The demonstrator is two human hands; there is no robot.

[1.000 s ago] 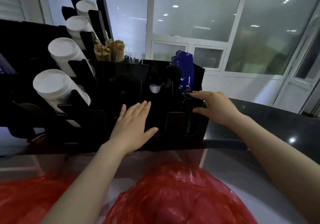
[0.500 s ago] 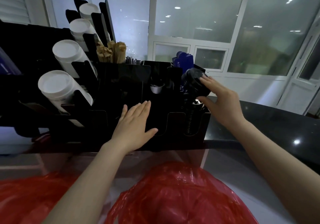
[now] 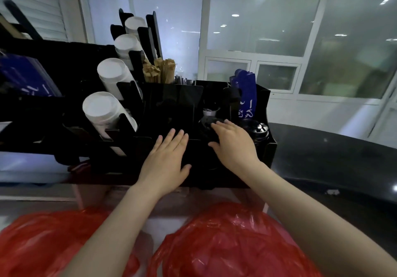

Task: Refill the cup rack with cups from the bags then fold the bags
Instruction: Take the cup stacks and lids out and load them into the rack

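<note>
A black cup rack (image 3: 271, 148) stands on the counter, with several stacks of white cups (image 3: 101, 109) lying slanted in its left slots. My left hand (image 3: 165, 160) rests flat and open against the rack's front panel. My right hand (image 3: 233, 145) grips a stack of black lids (image 3: 205, 124) in the rack's middle compartment, fingers over the top. More black lids (image 3: 255, 127) sit in the right compartment. Two red plastic bags (image 3: 225, 242) (image 3: 43, 240) lie in front of me; their contents are hidden.
Wooden stirrers (image 3: 160, 71) and blue paper sleeves (image 3: 247, 96) stand in the rack's back compartments. A small white pod (image 3: 209, 112) sits behind the lids. The dark counter (image 3: 333, 158) runs off to the right. Glass partitions stand behind.
My right hand lifted a stack of black lids out of the right compartment and moved it left and down into the middle compartment. My left hand stayed on the rack front.
</note>
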